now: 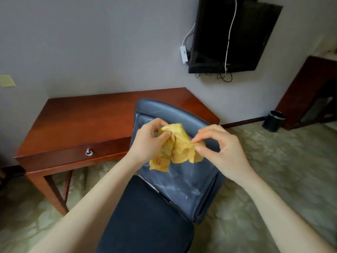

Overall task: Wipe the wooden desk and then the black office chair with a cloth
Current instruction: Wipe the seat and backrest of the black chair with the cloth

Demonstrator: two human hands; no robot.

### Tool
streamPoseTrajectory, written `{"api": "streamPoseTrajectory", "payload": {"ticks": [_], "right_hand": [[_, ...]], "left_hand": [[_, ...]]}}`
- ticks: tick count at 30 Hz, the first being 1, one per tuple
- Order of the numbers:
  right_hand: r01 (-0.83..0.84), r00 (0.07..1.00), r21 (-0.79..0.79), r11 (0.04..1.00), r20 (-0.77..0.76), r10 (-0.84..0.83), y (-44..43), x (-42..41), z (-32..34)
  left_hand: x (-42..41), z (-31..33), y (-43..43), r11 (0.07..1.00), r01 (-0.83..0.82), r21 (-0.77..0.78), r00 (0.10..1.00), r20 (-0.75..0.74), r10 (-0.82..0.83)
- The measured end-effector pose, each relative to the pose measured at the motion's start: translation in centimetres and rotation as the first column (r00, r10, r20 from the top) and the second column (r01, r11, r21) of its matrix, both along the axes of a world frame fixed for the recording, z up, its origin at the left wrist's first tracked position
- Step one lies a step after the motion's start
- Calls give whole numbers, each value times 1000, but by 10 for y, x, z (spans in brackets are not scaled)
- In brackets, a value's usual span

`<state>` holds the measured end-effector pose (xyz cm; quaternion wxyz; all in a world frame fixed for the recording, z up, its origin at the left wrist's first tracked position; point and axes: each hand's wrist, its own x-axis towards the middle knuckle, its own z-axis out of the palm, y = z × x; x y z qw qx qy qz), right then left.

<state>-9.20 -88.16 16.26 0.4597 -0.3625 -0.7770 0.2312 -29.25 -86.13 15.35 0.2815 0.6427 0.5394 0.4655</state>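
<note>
yellow cloth bunched, held in the air between both grips, in front of the chair backrest. left grip: thumb and curled fingers pinch its upper left fold. right grip: fingertips pinch its right edge. loose corner hangs below left grip. wooden surface stands behind the chair against a grey wall; ring pull on its drawer front. patterned carpet underfoot. tv on wall, upper right; black bin on carpet at right. chair back hides part of the surface's right front.
</note>
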Motion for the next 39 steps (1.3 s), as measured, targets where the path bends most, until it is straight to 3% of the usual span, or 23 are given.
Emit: {"api": "streamPoseTrajectory", "payload": {"ticks": [3,6,9,14,16,20,22,25,27,29,32,36,39], "right_hand": [[-114,982,-106,988,-165,96,10,-11,-2],[-33,964,-212,977,-266,-25,33,-19,-7],[-107,983,-345,933,-180,46,53,-37,-17],[-231,973,-334,914,-86,214,77,-69,-30],[-232,972,-321,918,-51,227,89,-69,-32],[-141,941,-154,978,287,181,113,-43,-27],[-151,894,-55,987,418,160,131,-17,-17],[-193,801,-26,981,573,173,163,33,-1],[-233,629,-24,972,759,170,184,63,-1],[-290,483,91,953,873,63,199,78,-6],[-381,562,216,899,826,40,227,86,-10],[-444,689,211,871,702,182,269,68,-27],[-473,721,220,853,653,232,295,35,-32]], "left_hand": [[-9,-2,15,999,45,22,981,187,-48],[-19,-5,18,983,184,6,931,319,-176],[-29,-10,20,960,278,2,860,444,-250],[-42,-18,28,930,364,-55,706,668,-237],[-41,-21,38,937,342,-71,717,665,-211],[-22,-27,57,941,319,-113,745,644,-175],[-6,-33,67,951,252,-182,813,573,-106],[23,-48,85,943,56,-328,953,300,48],[45,-63,98,925,-63,-374,991,84,101],[61,-78,108,918,-145,-368,987,-113,111],[82,-101,121,895,-223,-386,954,-277,118],[99,-121,133,824,-301,-480,935,-319,155],[103,-136,137,801,-330,-499,929,-322,182]]}}
